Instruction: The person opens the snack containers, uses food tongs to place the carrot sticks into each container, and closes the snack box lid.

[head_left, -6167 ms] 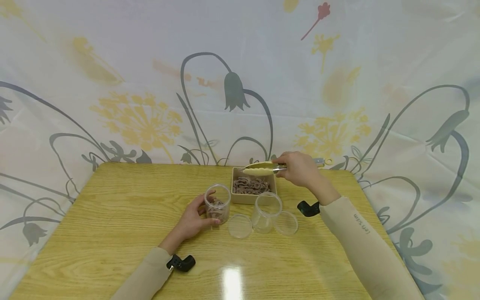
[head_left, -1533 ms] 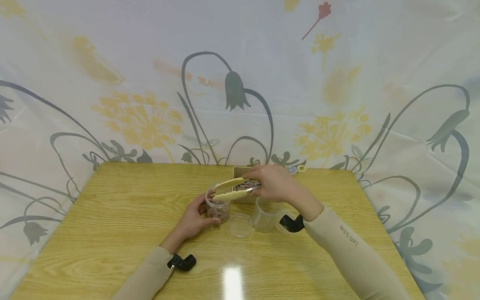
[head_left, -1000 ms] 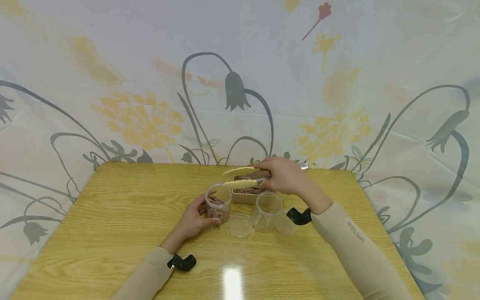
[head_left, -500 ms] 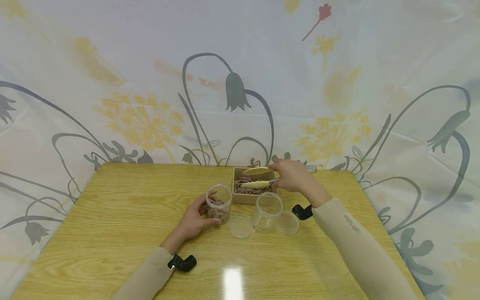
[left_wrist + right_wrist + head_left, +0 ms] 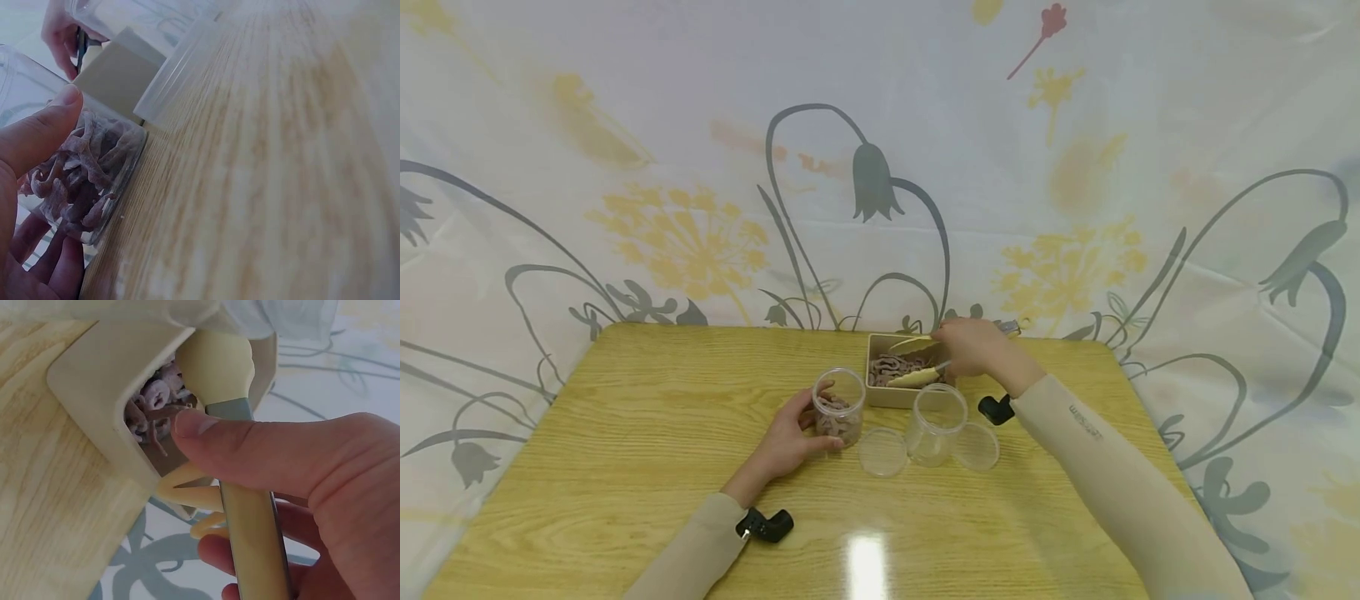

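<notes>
The left hand is curled round a clear jar standing on the table; purplish-brown curly strips fill its lower part. Over a beige box at the table's back, the right hand grips yellow-tipped metal tongs. The tongs' spread tips dip into the box among more such strips. In the right wrist view, thumb and fingers hold the tongs from both sides. Part of the box's right side is hidden behind the right hand.
A second clear jar stands in front of the box, with no strips visible inside. One clear lid lies to its left and another to its right. A patterned cloth hangs behind the wooden table.
The right hand has brought the tongs from the held jar back to the box, and their tips have sunk lower inside it. The left hand stays on its jar, which holds more strips than earlier.
</notes>
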Demonstrator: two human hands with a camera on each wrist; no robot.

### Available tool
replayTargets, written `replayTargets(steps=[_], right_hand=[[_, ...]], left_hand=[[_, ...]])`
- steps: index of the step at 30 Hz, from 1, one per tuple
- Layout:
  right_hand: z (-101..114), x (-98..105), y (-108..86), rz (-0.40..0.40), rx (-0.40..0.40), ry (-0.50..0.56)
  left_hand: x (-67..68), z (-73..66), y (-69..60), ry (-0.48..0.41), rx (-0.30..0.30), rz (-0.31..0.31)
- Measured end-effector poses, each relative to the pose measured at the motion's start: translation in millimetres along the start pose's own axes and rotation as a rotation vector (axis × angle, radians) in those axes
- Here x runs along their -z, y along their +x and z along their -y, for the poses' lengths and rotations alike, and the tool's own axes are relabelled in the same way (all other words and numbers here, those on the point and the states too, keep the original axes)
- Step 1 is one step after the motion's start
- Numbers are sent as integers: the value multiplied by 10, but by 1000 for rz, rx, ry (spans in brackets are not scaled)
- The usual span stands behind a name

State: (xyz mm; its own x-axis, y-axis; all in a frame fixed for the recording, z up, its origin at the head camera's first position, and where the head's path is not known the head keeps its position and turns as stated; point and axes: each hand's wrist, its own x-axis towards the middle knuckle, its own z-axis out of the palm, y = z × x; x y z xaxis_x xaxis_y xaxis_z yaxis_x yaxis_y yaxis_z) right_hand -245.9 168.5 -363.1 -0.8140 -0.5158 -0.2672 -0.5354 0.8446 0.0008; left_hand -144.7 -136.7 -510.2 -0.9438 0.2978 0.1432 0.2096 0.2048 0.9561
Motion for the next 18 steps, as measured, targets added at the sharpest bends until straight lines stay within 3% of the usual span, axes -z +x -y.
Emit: replayTargets(steps=[7,18], right_hand=[[-11,-16,44,28,19,88],[-62,-110,-31,-53,26,115]], left_hand=[[2,-5,-1,-8,22,-11],[-2,-6,5,-22,25,-7]])
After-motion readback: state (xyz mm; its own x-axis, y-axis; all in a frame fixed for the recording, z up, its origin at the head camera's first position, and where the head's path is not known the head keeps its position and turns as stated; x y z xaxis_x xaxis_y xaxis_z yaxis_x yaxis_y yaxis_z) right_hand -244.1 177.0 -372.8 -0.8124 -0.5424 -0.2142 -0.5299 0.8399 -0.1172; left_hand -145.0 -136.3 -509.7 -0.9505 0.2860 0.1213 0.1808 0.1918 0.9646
